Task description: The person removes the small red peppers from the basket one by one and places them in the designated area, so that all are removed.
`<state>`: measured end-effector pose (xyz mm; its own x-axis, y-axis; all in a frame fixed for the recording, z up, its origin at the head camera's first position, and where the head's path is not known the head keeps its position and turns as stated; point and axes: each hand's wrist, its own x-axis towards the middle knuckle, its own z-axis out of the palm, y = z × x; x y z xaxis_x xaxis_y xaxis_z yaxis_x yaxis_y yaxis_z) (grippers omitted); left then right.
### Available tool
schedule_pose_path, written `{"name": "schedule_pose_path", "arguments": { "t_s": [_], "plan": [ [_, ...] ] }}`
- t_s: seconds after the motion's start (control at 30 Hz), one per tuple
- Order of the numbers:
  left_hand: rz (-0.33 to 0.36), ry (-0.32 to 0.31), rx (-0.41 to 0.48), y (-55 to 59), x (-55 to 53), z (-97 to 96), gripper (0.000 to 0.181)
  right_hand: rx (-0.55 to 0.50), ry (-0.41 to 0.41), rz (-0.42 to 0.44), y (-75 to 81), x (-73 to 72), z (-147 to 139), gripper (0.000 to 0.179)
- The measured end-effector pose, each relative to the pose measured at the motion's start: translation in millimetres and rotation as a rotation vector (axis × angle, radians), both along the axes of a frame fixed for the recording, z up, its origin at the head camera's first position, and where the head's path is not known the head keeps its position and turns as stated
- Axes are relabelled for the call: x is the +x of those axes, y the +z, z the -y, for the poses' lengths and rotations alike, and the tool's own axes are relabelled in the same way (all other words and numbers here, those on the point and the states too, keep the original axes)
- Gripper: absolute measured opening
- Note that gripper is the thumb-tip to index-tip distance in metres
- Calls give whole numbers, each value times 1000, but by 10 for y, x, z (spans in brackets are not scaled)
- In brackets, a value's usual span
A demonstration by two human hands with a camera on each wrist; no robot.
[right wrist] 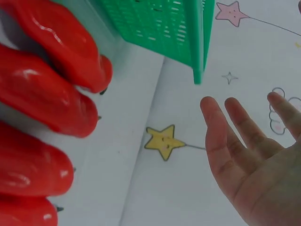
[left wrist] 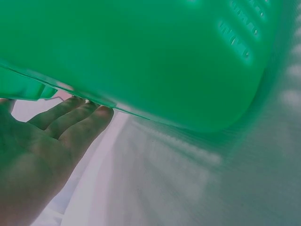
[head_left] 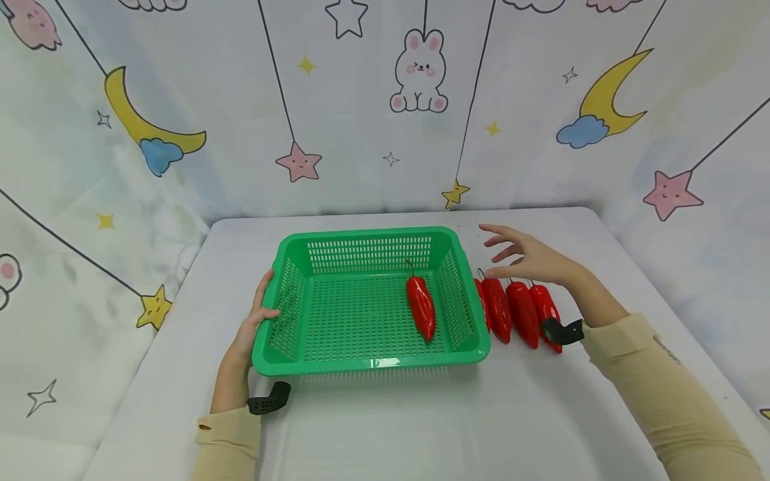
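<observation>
A green plastic basket (head_left: 367,366) stands on the white table, with one red chili pepper (head_left: 420,308) lying inside toward its right. My left hand (head_left: 248,334) grips the basket's left rim, thumb over the top and fingers along the outside; the left wrist view shows those fingers (left wrist: 87,120) under the rim's edge. Just right of the basket, several red chili peppers (head_left: 522,314) lie side by side, the leftmost partly hidden by the rim. Above their stem ends hovers my right hand (head_left: 529,257), fingers spread and holding nothing; its palm (right wrist: 268,183) shows in the right wrist view.
A white table (head_left: 385,427) carries everything, its far edge close behind the basket. Around it hangs a pale cloth backdrop (head_left: 361,120) printed with moons, stars and a rabbit. Each wrist wears a black band (head_left: 269,399).
</observation>
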<state>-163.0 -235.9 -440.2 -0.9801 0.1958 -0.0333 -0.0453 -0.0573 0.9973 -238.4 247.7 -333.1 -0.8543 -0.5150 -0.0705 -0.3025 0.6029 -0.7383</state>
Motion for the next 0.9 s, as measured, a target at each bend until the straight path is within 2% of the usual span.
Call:
{"name": "schedule_pose_path", "arguments": {
  "t_s": [0.43,0.9],
  "plan": [
    [-5,-4,9,-3,-2,-4,77,-40,87,34,-38,-51,427,85],
    [-1,1,3,-5,-16,-2,77,-46,115,69,-148,-151,599,80]
  ]
}}
